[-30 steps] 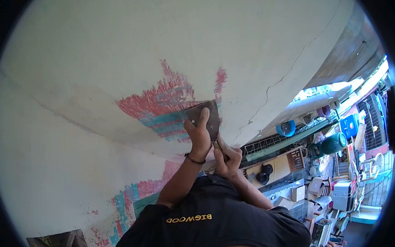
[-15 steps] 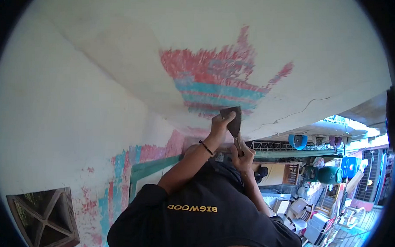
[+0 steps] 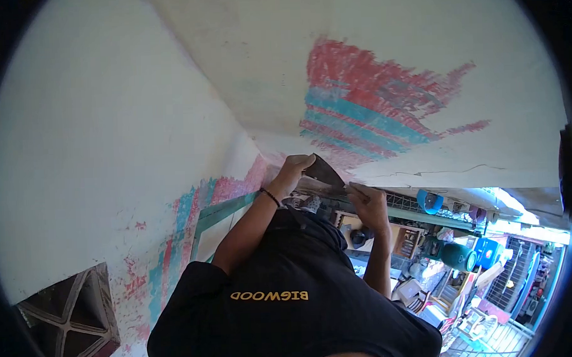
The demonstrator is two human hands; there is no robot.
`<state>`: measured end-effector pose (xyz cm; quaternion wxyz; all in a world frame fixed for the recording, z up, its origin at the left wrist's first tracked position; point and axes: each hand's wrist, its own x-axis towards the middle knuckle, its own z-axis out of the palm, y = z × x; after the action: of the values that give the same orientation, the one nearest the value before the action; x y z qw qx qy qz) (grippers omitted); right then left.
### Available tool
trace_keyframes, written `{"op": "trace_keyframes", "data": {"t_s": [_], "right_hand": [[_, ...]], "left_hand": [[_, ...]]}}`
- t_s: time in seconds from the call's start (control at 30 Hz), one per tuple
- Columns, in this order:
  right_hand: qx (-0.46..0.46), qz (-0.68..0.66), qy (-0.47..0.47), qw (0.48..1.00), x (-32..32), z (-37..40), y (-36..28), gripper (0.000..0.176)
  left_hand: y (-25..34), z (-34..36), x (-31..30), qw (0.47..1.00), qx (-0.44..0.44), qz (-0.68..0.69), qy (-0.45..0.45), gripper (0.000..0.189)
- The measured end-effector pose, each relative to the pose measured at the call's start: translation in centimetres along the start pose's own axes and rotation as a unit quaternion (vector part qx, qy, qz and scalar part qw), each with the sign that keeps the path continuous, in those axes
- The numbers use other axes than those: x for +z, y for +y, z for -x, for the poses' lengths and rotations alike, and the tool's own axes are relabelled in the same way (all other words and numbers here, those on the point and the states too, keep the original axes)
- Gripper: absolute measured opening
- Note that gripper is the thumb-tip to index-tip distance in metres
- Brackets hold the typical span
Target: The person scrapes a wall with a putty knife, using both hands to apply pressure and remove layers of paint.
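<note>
A dark, wide-bladed paint scraper (image 3: 324, 171) is held between both hands, tilted with its blade towards the upper left. My left hand (image 3: 291, 176), with a dark beaded bracelet at the wrist, pinches the blade near its broad edge. My right hand (image 3: 369, 208) is closed round the handle end. Above and to the right, the pale wall (image 3: 394, 23) carries a bare patch of red and blue old paint (image 3: 371, 100) in ragged stripes. The scraper overlaps the lower edge of this wall in the view.
A second wall (image 3: 109, 153) meets the first at a corner on the left, with red and blue flaking, a green frame (image 3: 227, 211) and a vent block (image 3: 67, 324). At right are a green barrel (image 3: 457, 256), blue containers (image 3: 488, 252) and piled household items.
The scraper has swung from nearly upright to a leftward slant, and both hands have moved farther apart. The view has shifted, so the painted patch now appears farther right.
</note>
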<state>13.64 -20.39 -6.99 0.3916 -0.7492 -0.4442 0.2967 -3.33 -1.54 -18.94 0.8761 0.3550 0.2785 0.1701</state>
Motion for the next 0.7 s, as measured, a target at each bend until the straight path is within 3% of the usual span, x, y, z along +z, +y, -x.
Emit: {"op": "trace_keyframes", "data": {"t_s": [0.2,0.3,0.4,0.47,0.6,0.7], "right_hand": [[-0.007,0.004,-0.036,0.999,1.0,-1.5,-3.3,0.021],[-0.020,0.028,-0.052,0.998,2.0,-2.0,-5.0,0.020],[-0.022,0.016,-0.049,0.998,3.0,-2.0,-4.7,0.022],[0.006,-0.034,-0.045,0.998,3.2,-2.1,-4.2,0.023],[0.074,-0.137,-0.005,0.988,2.8,-1.0,-4.1,0.025],[0.032,-0.228,0.033,0.973,3.3,-1.2,-5.2,0.027]], "left_hand": [[1.0,1.5,-0.6,0.995,0.022,0.044,0.084,0.034],[0.2,0.7,-3.7,0.982,0.081,-0.150,0.082,0.039],[0.9,0.7,-4.1,0.987,0.102,-0.094,0.078,0.041],[3.2,2.1,-3.4,0.991,0.044,-0.087,0.090,0.043],[1.9,-0.5,-4.3,0.983,0.060,0.147,0.090,0.054],[3.5,1.2,-3.4,0.979,0.074,0.192,-0.002,0.061]]}}
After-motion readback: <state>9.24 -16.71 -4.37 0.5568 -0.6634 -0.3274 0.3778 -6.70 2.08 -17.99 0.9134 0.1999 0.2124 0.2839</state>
